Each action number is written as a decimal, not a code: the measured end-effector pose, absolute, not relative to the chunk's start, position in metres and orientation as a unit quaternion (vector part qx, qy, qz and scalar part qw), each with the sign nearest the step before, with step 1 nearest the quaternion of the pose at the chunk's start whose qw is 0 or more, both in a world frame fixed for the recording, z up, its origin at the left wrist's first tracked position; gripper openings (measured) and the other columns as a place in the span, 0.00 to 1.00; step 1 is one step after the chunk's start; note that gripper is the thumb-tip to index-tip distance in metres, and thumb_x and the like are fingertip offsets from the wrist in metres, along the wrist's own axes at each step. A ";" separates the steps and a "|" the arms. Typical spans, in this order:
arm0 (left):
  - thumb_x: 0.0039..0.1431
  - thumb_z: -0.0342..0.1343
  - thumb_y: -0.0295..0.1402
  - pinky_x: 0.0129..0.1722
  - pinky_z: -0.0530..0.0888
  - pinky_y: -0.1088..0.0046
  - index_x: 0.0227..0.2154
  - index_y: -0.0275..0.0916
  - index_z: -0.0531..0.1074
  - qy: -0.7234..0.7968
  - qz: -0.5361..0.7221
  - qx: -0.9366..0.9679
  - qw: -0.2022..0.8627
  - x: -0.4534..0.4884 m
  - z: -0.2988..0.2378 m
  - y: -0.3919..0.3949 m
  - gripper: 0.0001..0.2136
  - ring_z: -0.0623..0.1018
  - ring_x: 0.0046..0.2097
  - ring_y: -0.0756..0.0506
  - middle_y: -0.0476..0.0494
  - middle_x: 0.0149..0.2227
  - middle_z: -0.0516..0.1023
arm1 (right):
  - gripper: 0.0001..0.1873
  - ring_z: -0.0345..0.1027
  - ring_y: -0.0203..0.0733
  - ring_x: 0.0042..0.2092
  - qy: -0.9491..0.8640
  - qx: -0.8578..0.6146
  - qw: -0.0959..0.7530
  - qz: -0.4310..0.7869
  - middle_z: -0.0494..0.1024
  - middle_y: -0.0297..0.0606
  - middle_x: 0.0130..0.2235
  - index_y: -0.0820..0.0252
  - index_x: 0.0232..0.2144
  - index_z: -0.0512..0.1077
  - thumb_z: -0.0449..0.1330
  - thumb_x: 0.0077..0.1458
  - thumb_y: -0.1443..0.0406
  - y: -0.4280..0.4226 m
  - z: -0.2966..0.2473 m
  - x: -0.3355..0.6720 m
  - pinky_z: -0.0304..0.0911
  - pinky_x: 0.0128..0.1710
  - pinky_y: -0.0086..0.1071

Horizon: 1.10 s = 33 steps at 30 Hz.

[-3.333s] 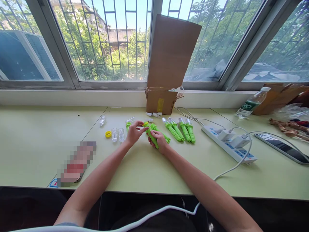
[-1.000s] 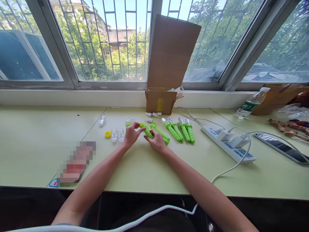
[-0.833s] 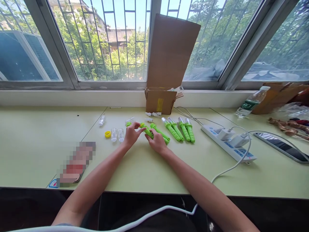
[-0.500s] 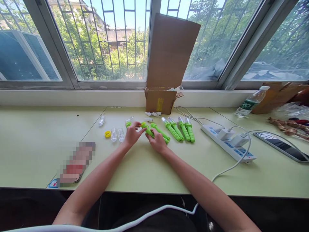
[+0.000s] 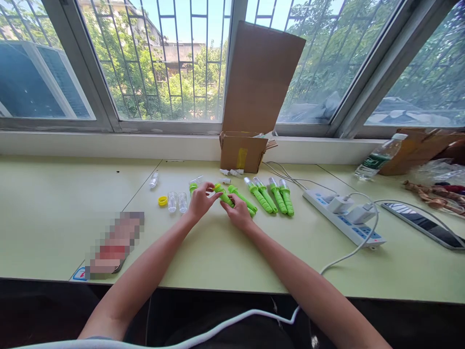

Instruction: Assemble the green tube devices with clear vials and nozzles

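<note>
My right hand is closed around the lower part of a green plastic tube, which is tilted with its upper end toward the left. A yellow ring sits at that upper end. Against it, the thumb and fingers of my left hand are pinched at the tube's top. Just beyond my right hand lies another green tube with an open threaded end. A further green piece is partly hidden behind my left hand. To the left stand clear plastic caps and a loose yellow ring.
Several green tubes with clear tops lie to the right. Small white parts rest before an open cardboard box. A power strip with cables, a phone and a water bottle occupy the right side. A blurred object lies left.
Both hands keep their hold on the green tube, with only slight finger movement. The view has shifted a little; the objects on the table stay in place.
</note>
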<state>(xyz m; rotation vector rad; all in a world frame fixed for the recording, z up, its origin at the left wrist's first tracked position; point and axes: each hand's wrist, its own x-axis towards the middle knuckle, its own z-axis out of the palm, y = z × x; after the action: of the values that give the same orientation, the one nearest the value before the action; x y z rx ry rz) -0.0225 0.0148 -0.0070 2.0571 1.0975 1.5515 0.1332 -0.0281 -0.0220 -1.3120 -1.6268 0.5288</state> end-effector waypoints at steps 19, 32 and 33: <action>0.48 0.63 0.43 0.31 0.79 0.70 0.34 0.38 0.68 0.364 0.556 0.718 0.208 -0.021 -0.006 0.016 0.16 0.80 0.36 0.46 0.44 0.35 0.77 | 0.21 0.56 0.34 0.21 -0.618 -0.497 0.512 0.331 0.65 0.29 0.21 0.59 0.32 0.69 0.59 0.47 0.48 -0.026 -0.022 0.135 0.53 0.21 0.30; 0.49 0.62 0.44 0.32 0.79 0.70 0.36 0.38 0.69 0.346 0.558 0.717 0.232 -0.022 -0.005 0.015 0.16 0.80 0.36 0.46 0.43 0.36 0.77 | 0.18 0.51 0.30 0.13 -0.598 -0.483 0.491 0.411 0.65 0.26 0.18 0.57 0.30 0.64 0.57 0.50 0.49 -0.031 -0.019 0.135 0.46 0.11 0.27; 0.49 0.62 0.44 0.32 0.79 0.70 0.35 0.38 0.69 0.347 0.558 0.717 0.234 -0.022 -0.005 0.015 0.16 0.80 0.36 0.46 0.43 0.36 0.77 | 0.18 0.51 0.30 0.13 -0.597 -0.482 0.491 0.412 0.65 0.26 0.18 0.57 0.30 0.64 0.57 0.50 0.49 -0.032 -0.018 0.135 0.46 0.11 0.27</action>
<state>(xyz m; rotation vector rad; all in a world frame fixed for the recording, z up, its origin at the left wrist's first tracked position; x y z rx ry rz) -0.0217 0.0150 -0.0045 1.9680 0.9527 1.5321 0.1350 -0.0316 -0.0184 -1.1715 -1.4499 0.9999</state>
